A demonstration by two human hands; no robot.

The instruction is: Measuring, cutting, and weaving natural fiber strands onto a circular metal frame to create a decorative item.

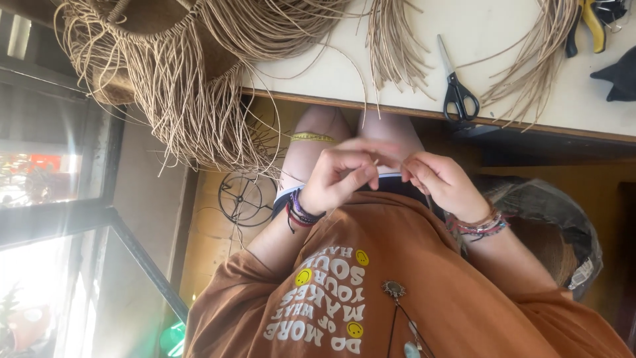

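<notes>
The person's left hand (341, 178) and right hand (440, 180) meet over the lap, just above the hem of an orange printed shirt (397, 285). Both are closed in a fingertip pinch on one thin tan cord strand (376, 161), which shows only as a short pale length between the two hands. Where it runs beyond the fingers cannot be told.

A strand this fine probably handles best when the pinch sits close to the working point and the hands stay near each other. That way it stays taut without kinking or slipping. A light, even pull seems safer than a hard tug, which could fray it.

Ahead of the knees stands a white table (503, 40) with a wooden edge. On it lie black-handled scissors (457, 89), yellow-handled pliers (591, 23), a black cloth item (619, 76) and loose cord bundles (391, 40). A large cord fringe (192, 99) hangs off the table's left end over a woven piece. A yellow tape measure (313, 137) lies across one thigh. Below it a round black wire frame (246, 197) rests on the wooden floor, and a dark-framed window (59, 199) lets in bright daylight on the left.
</notes>
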